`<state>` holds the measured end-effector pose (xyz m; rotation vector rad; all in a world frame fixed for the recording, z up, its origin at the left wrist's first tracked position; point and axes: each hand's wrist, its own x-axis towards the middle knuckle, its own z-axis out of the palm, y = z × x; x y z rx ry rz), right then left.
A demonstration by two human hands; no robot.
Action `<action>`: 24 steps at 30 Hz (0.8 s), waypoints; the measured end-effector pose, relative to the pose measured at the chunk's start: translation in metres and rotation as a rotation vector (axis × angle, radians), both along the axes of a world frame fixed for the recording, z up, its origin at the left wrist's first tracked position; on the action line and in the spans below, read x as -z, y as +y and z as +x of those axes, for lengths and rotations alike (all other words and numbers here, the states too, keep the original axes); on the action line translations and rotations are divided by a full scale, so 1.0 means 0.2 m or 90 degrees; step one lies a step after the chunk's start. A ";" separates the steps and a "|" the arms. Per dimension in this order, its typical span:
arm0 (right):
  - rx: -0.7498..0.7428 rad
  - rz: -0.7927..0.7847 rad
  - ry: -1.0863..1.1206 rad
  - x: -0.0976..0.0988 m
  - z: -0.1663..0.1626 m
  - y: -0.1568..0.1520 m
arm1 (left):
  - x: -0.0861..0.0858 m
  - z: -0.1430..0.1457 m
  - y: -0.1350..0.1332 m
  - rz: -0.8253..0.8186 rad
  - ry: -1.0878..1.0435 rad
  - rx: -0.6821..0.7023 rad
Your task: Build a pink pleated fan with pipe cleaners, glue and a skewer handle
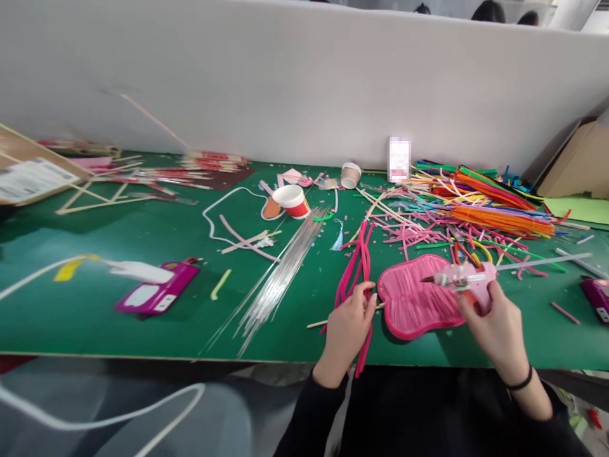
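Note:
A pink, leaf-shaped piece made of pipe cleaners (pixel 413 298) lies flat on the green table (pixel 143 241) in front of me. My right hand (pixel 497 330) grips a pink hot glue gun (pixel 464 277), whose nozzle points left over the pink piece. My left hand (pixel 349 327) rests on the table just left of the piece, fingers curled around a thin wooden stick (pixel 318 324) that sticks out beside it. A bundle of loose pink pipe cleaners (pixel 356 266) lies under and behind my left hand.
A heap of coloured pipe cleaners (pixel 480 203) covers the right rear. Clear thin rods (pixel 280 279) fan out at centre. A red-and-white paper cup (pixel 291 200) lies on its side, another cup (pixel 351 174) behind. Magenta packets (pixel 157 293) and white cords lie left. A white partition backs the table.

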<state>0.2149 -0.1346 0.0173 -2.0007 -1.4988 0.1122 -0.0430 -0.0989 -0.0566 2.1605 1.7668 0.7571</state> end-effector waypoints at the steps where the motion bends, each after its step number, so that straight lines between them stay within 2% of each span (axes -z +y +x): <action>1: -0.027 -0.004 -0.004 0.03 -0.03 0.00 | 0.00 0.00 0.00 0.002 0.008 -0.001; 4: -0.094 -0.013 -0.022 0.10 -0.10 0.00 | 0.00 0.01 -0.01 0.010 0.012 -0.007; 8: -0.135 -0.040 -0.080 0.15 -0.14 0.00 | 0.00 0.01 -0.02 0.035 0.008 -0.002; 24: -0.163 0.012 -0.189 0.23 -0.18 -0.05 | -0.01 0.02 -0.02 0.035 0.010 0.003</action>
